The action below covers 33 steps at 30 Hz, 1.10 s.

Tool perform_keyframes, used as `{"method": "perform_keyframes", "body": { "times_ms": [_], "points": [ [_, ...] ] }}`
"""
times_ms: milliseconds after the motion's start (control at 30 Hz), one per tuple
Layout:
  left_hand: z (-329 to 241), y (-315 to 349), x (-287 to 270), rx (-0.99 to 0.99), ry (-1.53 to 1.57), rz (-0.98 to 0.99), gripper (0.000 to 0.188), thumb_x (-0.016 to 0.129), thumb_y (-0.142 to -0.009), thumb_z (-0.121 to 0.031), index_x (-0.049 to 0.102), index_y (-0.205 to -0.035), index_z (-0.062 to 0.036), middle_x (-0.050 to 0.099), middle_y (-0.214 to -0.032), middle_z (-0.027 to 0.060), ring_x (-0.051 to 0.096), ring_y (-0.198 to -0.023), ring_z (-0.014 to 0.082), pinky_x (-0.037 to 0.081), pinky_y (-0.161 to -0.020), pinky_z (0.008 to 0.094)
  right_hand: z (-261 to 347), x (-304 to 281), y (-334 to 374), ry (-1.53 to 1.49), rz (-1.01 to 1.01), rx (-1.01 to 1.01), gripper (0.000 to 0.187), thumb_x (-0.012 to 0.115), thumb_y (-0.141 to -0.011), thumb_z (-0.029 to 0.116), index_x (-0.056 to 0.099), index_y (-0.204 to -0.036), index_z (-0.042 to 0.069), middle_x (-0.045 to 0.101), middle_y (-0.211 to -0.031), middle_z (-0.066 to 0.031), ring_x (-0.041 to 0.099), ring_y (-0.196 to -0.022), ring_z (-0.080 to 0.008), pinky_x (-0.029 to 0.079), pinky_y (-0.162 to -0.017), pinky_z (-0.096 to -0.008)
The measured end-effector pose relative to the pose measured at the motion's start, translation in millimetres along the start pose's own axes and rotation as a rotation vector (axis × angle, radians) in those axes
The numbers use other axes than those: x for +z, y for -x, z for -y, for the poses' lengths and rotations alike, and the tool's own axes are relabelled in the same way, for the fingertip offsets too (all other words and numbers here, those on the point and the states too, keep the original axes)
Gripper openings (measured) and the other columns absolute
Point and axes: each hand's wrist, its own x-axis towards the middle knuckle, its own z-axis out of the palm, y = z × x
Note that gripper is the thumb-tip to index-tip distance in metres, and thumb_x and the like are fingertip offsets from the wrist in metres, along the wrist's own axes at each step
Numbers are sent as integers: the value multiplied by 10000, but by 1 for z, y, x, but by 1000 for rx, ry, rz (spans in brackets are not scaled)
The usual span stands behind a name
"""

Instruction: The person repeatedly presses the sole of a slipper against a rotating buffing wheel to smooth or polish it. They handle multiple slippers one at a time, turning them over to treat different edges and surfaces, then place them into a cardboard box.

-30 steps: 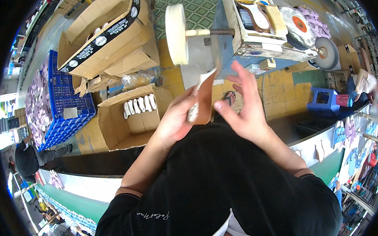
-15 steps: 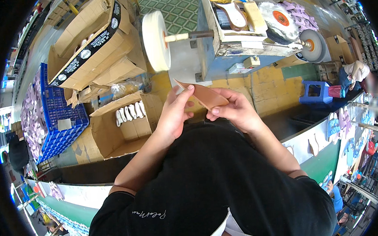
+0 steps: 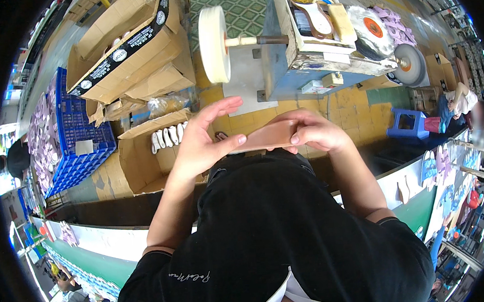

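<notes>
A flat brown sole-shaped piece (image 3: 268, 136) lies level between my two hands, in front of my black apron. My right hand (image 3: 313, 130) grips its right end with curled fingers. My left hand (image 3: 203, 141) is spread flat, its thumb resting on the piece's left end and the fingers pointing up and away. Straight ahead stands a white round buffing wheel (image 3: 213, 44) on a shaft from a blue-grey machine (image 3: 281, 56).
An open cardboard box (image 3: 144, 156) with several white soles stands at my left. Larger cardboard boxes (image 3: 127, 47) and a blue crate (image 3: 77, 138) sit farther left. A second wheel (image 3: 410, 64) is on the machine's right, a blue stool (image 3: 407, 125) beyond. Another person stands at the right edge.
The brown piece has turned from upright, then tilted, to lying level. Both hands have come lower and nearer my body, and my left hand's fingers have spread.
</notes>
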Motion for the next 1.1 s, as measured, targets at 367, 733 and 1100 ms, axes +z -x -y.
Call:
{"method": "perform_keyframes", "body": {
  "times_ms": [367, 733, 1100],
  "points": [
    [50, 29, 12, -438, 889, -195, 580, 650, -1118, -41, 472, -1670, -54, 662, -1459, 124, 642, -1320, 186, 548, -1101, 343, -43, 11, -94, -12, -280, 67, 525, 664, -1123, 369, 520, -1478, 11, 720, -1204, -123, 699, -934, -154, 587, -800, -302],
    [90, 32, 20, -704, 639, -316, 707, 825, -1059, -233, 382, -1590, -84, 664, -1259, 116, 682, -1084, 181, 602, -847, 386, -107, 27, -102, 334, 0, 25, 1028, 717, -1102, 407, 69, -1773, -25, 574, -1527, -209, 645, -1339, -284, 554, -1096, -380],
    [147, -16, -7, -704, 880, -425, 730, 801, -1078, -283, 407, -1608, 28, 664, -1371, 146, 675, -1219, 216, 574, -1011, 384, -92, 12, -155, -240, -318, 225, 617, 687, -1128, 417, 538, -1578, 22, 734, -1266, -104, 782, -961, -199, 676, -866, -370]
  ]
}}
